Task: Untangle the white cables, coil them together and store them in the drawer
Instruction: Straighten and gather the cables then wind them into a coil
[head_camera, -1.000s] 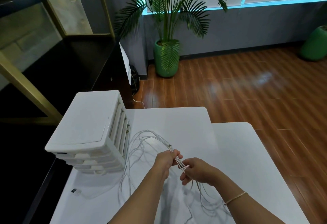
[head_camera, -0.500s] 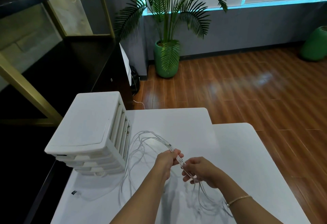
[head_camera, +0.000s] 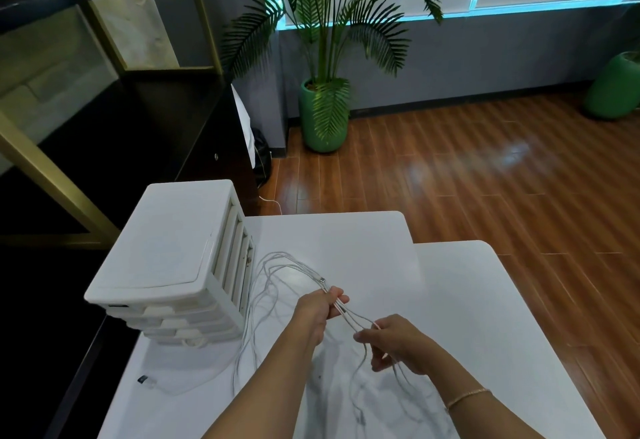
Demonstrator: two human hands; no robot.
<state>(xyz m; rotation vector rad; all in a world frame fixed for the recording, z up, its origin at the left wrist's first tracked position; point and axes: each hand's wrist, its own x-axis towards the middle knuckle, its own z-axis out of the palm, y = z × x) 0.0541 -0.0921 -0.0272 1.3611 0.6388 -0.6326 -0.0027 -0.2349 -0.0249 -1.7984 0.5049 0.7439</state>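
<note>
Several thin white cables (head_camera: 277, 265) loop over the white table (head_camera: 450, 300) beside a white drawer unit (head_camera: 173, 258), whose drawers all look shut. My left hand (head_camera: 317, 307) grips the bundled strands near their plug ends, above the table's middle. My right hand (head_camera: 394, 341) holds the same strands a short way further along, with the strands stretched between both hands. From my right hand the cables hang down in loose loops to the near table edge. One plug end (head_camera: 145, 380) lies on the table at the near left.
A dark shelf with gold frame (head_camera: 69, 161) stands to the left of the table. Potted palms (head_camera: 323, 116) stand on the wooden floor beyond. A second white table surface (head_camera: 502, 300) joins on the right.
My right hand has slid down the strands toward me and to the right, widening the gap between the hands. My left hand has kept its grip almost in place.
</note>
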